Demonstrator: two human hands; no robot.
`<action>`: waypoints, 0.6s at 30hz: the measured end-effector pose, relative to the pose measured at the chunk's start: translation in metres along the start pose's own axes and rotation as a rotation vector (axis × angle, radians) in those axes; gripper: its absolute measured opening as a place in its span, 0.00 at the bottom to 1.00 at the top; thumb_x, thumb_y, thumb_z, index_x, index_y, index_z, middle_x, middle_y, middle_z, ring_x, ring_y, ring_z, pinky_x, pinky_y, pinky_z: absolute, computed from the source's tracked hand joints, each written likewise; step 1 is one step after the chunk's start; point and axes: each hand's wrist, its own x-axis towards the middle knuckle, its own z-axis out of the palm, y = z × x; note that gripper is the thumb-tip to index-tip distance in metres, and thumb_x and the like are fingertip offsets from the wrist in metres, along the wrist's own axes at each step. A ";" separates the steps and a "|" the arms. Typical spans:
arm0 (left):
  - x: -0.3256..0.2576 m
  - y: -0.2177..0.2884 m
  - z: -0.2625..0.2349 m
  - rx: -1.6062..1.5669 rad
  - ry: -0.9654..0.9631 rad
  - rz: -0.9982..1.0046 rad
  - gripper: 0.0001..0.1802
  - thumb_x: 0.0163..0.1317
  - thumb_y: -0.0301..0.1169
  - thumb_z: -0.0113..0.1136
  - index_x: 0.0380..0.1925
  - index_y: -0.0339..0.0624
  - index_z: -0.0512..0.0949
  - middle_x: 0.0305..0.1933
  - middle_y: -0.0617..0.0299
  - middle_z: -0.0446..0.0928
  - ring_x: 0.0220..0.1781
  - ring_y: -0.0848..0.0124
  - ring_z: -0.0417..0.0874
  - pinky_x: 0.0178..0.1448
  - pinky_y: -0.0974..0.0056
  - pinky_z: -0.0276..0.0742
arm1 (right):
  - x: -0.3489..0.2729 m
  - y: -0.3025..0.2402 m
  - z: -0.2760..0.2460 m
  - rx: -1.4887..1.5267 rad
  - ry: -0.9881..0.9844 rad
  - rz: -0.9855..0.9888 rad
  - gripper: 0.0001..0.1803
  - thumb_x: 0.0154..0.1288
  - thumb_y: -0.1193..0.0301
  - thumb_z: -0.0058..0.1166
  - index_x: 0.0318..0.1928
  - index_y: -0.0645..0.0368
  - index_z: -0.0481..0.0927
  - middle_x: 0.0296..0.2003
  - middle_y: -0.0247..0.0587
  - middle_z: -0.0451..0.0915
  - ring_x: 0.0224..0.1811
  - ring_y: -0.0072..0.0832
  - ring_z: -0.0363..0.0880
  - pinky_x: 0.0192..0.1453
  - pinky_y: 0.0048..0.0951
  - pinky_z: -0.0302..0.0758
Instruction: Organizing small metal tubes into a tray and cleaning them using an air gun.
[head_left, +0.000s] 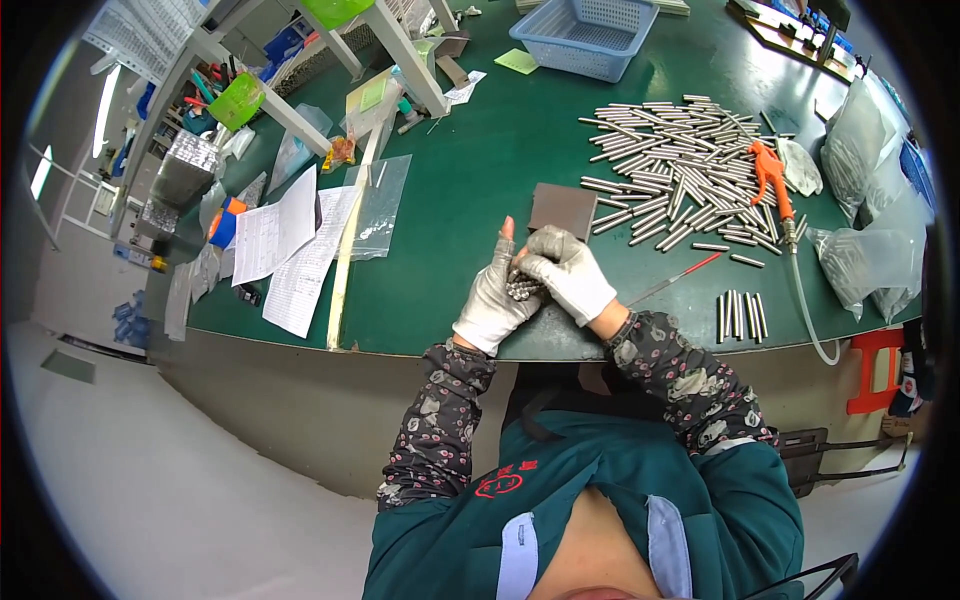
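Note:
Near the front edge of the green table, my gloved left hand (pixel 497 303) wraps round a small bundle of short metal pins (pixel 522 287), thumb pointing up. My gloved right hand (pixel 572 275) is closed against the same bundle from the right, its fingertips on the pins; its grip is partly hidden. Just beyond the hands lies a flat brown block (pixel 560 210). To the right of it spreads a large loose pile of similar steel pins (pixel 670 170). Several more pins (pixel 742 317) lie side by side in a short row near the table's right front edge.
An orange air gun (pixel 770 175) with a hose rests on the pile's right side. A thin red-tipped tool (pixel 690 272) lies right of my hands. Plastic bags (pixel 865 250) stand far right, a blue basket (pixel 600 45) at the back. Paper sheets (pixel 285 240) lie left.

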 end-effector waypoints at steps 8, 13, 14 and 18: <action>-0.002 0.017 -0.004 0.085 0.002 -0.030 0.60 0.42 0.17 0.66 0.73 0.51 0.40 0.35 0.66 0.75 0.36 0.74 0.78 0.47 0.70 0.75 | 0.033 -0.036 -0.021 -1.270 0.171 -0.396 0.22 0.48 0.65 0.60 0.46 0.56 0.77 0.41 0.44 0.78 0.48 0.41 0.76 0.50 0.39 0.73; -0.001 0.014 -0.004 -0.040 -0.025 -0.087 0.59 0.43 0.15 0.65 0.73 0.52 0.42 0.36 0.67 0.74 0.37 0.76 0.76 0.47 0.72 0.75 | 0.046 -0.052 -0.029 -1.248 0.011 -0.018 0.29 0.47 0.60 0.62 0.52 0.57 0.77 0.48 0.44 0.76 0.52 0.40 0.74 0.54 0.39 0.72; -0.002 0.014 -0.004 -0.083 -0.023 -0.095 0.59 0.43 0.15 0.65 0.73 0.51 0.43 0.36 0.67 0.73 0.37 0.77 0.76 0.47 0.72 0.74 | 0.050 -0.055 -0.031 -1.308 0.056 -0.035 0.31 0.47 0.58 0.62 0.53 0.56 0.76 0.51 0.44 0.75 0.53 0.40 0.74 0.53 0.39 0.72; -0.001 0.012 -0.003 -0.055 -0.018 -0.101 0.57 0.43 0.14 0.64 0.73 0.51 0.44 0.36 0.67 0.72 0.38 0.77 0.75 0.47 0.73 0.74 | 0.070 -0.050 -0.040 -1.548 0.173 0.039 0.44 0.47 0.46 0.61 0.64 0.52 0.67 0.61 0.53 0.66 0.64 0.45 0.65 0.62 0.49 0.63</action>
